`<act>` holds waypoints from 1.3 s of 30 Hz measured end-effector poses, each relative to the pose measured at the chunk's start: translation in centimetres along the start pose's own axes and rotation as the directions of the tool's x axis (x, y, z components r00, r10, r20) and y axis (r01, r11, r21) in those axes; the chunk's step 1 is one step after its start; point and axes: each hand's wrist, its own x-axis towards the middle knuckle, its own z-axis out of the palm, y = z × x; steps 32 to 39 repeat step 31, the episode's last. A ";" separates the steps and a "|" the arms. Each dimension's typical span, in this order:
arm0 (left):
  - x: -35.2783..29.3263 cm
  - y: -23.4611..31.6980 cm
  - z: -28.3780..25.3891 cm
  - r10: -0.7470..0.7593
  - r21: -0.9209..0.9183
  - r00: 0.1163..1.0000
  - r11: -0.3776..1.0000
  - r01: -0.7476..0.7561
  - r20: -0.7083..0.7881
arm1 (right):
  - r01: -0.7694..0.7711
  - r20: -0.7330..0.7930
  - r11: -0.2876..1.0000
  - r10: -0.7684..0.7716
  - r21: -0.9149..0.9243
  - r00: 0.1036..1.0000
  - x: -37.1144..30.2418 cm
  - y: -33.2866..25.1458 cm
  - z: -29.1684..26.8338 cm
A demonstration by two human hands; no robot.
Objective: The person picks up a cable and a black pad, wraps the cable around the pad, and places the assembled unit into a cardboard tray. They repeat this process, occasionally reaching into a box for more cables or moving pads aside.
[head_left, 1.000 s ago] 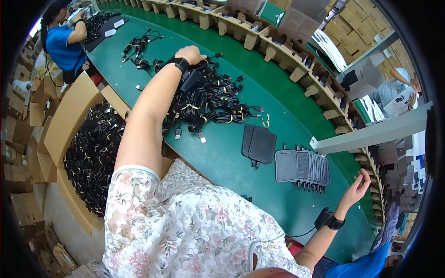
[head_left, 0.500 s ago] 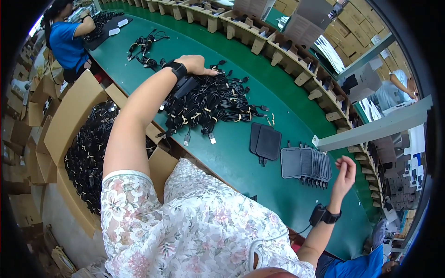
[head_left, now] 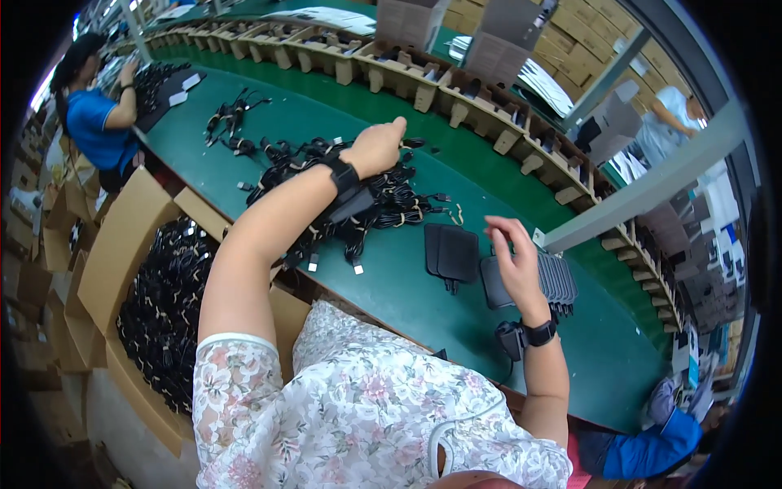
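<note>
Since the earlier frame, right hand (head_left: 515, 259) has come inward and now hovers, fingers loosely spread, over the row of black adapters (head_left: 529, 281) on the green table (head_left: 407, 293). Left hand (head_left: 376, 147), curled, rests on the heap of black cables (head_left: 358, 200).

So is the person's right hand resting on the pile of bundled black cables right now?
No, the right hand is raised open above the row of flat dark grey pads, while the left hand reaches over the pile of bundled black cables.
</note>
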 end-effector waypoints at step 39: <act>-7.3 14.9 5.1 0.539 -0.671 0.841 0.637 -0.379 0.037 | -0.655 0.273 0.685 0.728 -0.319 0.629 -5.3 0.3 -9.7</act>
